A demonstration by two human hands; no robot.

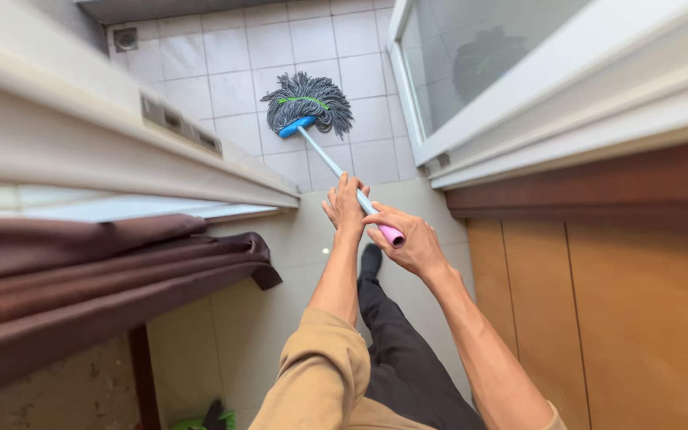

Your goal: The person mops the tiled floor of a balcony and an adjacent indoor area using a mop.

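Note:
A mop with a grey string head [309,102] and a blue socket rests on the white tiled floor [224,56] beyond a doorway. Its thin pale handle [324,157] runs back toward me and ends in a pink cap [392,236]. My left hand [345,207] grips the handle lower down, fingers wrapped round it. My right hand [405,238] holds the top end just by the pink cap. Both arms reach forward; my dark trouser leg and shoe [371,259] show below them.
A white sliding door frame [105,151] stands at left with brown curtains [81,279] bunched below it. A glass door panel [479,56] is at right, above a wooden cabinet [599,318]. A floor drain [126,38] sits in the far corner. Something green lies at the bottom edge [209,420].

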